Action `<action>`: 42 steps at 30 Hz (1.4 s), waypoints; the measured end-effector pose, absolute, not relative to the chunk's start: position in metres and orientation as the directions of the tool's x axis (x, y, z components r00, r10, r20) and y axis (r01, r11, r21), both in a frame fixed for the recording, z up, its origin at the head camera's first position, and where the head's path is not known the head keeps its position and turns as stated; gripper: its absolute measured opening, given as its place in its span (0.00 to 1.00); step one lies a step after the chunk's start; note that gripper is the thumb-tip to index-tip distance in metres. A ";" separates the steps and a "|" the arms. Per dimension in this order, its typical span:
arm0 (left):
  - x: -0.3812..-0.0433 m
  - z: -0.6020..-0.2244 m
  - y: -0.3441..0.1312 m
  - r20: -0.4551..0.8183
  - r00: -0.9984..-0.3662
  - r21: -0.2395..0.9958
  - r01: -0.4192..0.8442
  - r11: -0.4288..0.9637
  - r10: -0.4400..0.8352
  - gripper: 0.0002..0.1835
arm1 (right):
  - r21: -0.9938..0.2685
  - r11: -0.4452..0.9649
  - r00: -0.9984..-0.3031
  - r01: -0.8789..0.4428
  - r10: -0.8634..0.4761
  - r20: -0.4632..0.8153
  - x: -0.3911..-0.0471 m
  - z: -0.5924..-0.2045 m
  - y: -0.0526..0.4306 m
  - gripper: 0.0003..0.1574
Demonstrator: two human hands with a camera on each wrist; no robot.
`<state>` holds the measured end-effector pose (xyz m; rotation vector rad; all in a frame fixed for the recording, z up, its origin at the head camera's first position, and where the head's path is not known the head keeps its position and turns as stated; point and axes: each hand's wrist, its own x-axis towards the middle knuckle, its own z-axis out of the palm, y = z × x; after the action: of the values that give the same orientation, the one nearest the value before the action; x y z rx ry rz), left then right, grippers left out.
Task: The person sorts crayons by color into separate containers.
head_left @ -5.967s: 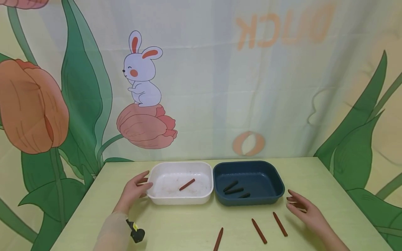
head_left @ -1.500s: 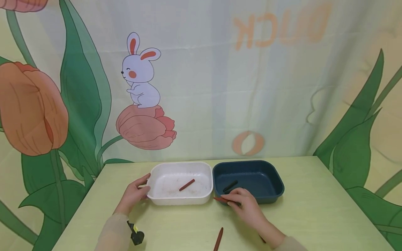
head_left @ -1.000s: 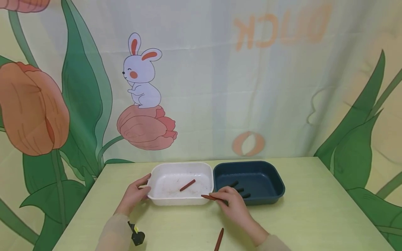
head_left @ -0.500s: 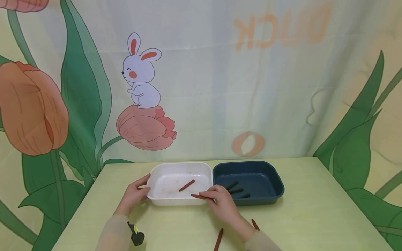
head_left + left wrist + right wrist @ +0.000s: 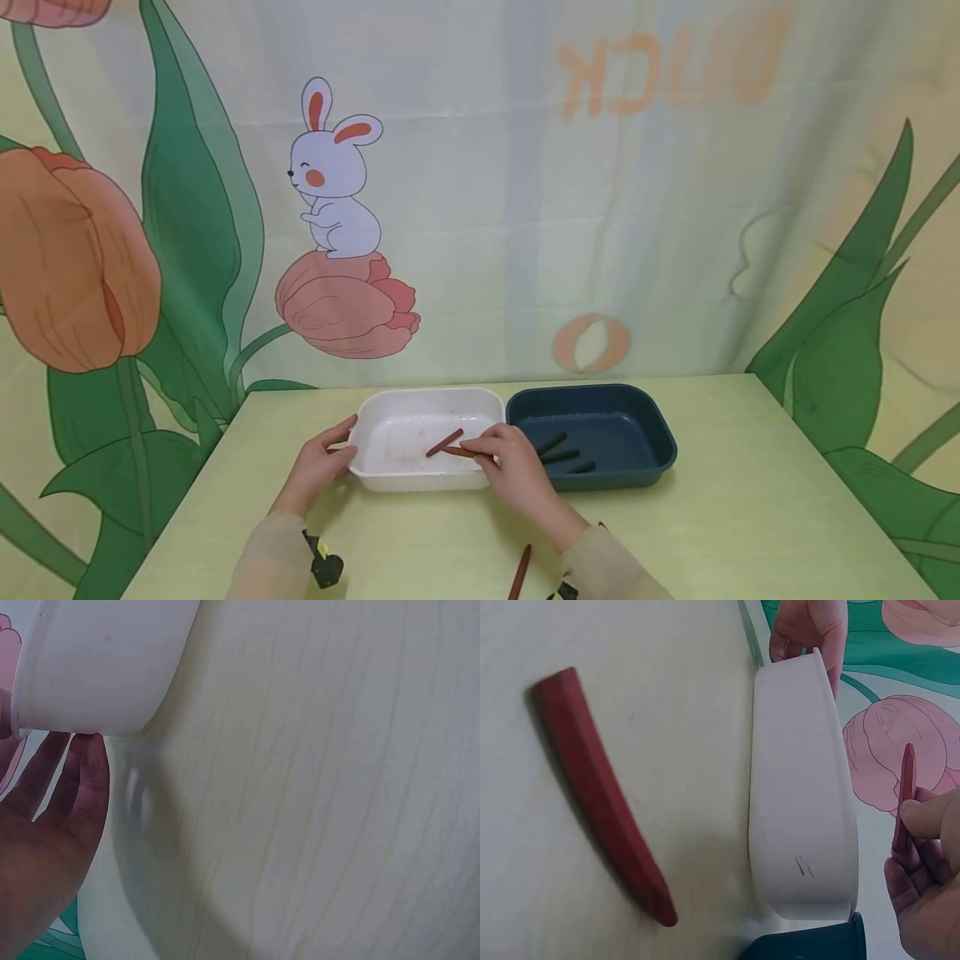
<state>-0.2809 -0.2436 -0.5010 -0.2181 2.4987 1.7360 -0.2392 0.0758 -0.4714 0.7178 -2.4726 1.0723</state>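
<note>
My right hand (image 5: 517, 471) pinches a red-brown crayon (image 5: 459, 452) between thumb and fingers, over the right part of the white tray (image 5: 427, 482). In the right wrist view that held crayon (image 5: 906, 787) points upward above the tray's rim. Another red-brown crayon (image 5: 446, 442) lies inside the white tray, close to the held one's tip. My left hand (image 5: 315, 467) grips the tray's left end; in the left wrist view, bent fingers (image 5: 90, 776) touch its end wall. A red-brown crayon (image 5: 520, 572) lies on the table in front, seen large (image 5: 607, 799) in the right wrist view.
A dark blue tray (image 5: 615, 478) stands against the white one's right side, with several black crayons (image 5: 560, 456) inside. Only a small tip of another red-brown crayon (image 5: 602, 524) shows past the right sleeve (image 5: 611, 571). A printed curtain (image 5: 487, 208) hangs behind the table.
Six seconds ago my right hand was empty, right of the blue tray. It has since picked up the rightmost table crayon and carried it left over the white tray. My left hand stays at the tray.
</note>
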 end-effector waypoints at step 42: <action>-0.284 -0.503 -0.245 -0.162 -0.985 0.916 -0.173 0.361 -0.063 0.32 | -0.469 0.642 -0.793 -0.606 -0.444 0.417 -0.278 -0.433 0.092 0.15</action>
<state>-0.2839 -0.2450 -0.5029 -0.2186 2.5087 1.7084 -0.2778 0.0925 -0.4331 0.8491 -2.5998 0.8852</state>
